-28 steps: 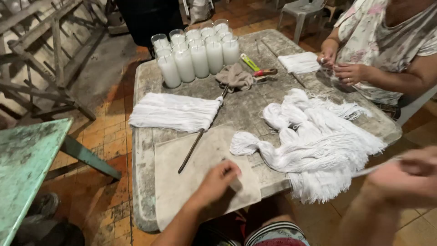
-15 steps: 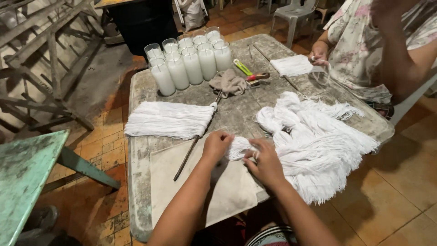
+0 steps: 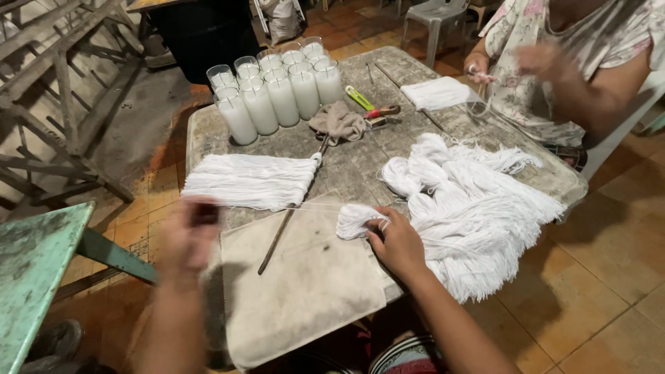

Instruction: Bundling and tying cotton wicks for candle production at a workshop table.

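Observation:
My right hand [image 3: 396,242] presses down on the looped end of a big pile of white string [image 3: 471,208] on a worn round table [image 3: 360,166]. My left hand [image 3: 185,235], blurred, is out past the table's left edge, pinching a single white strand [image 3: 298,206] that stretches taut from the pile. Between my hands lies a pale cloth mat [image 3: 305,284]. A flat bundle of cut white strings [image 3: 249,180] lies on a thin metal rod [image 3: 287,221] beyond my left hand.
Several glass candles [image 3: 273,93] stand at the table's far left. A crumpled rag [image 3: 339,121] and hand tools [image 3: 370,107] lie mid-table. Across the table, another person's hands [image 3: 512,66] work string near a small bundle [image 3: 436,93]. A green table [image 3: 34,270] stands left.
My left hand has swung from the pile's looped end out to the left, drawing one strand with it. My right hand stays on the pile. The other person's raised arm has lowered.

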